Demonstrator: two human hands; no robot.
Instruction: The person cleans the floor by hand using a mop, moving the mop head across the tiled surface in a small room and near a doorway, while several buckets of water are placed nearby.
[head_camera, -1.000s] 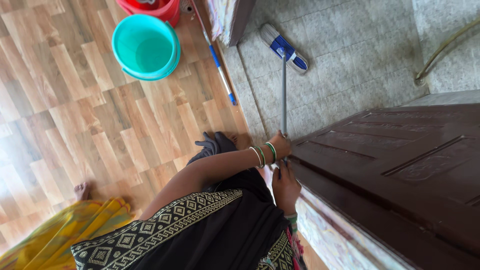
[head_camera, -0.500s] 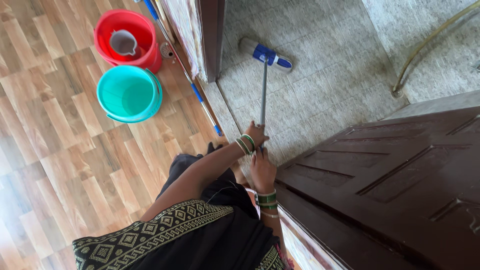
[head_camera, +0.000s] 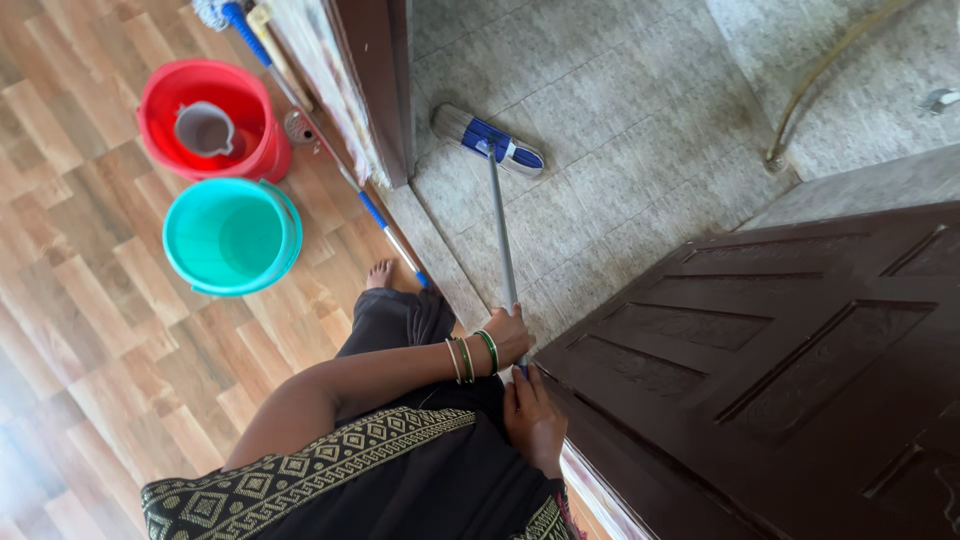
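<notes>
So my left hand (head_camera: 508, 335) and right hand (head_camera: 535, 415) had fingers wrapped on the mop (head_camera: 497, 225), its head at twelve o'clock on the tiles (head_camera: 640, 130). I was mid-push; pulling back seemed next.

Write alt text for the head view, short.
Seen from above, a person's left hand and right hand hold the metal handle of a flat mop resting on grey tiles by a dark brown door. A teal bucket and red bucket stand on wood-pattern flooring.
</notes>
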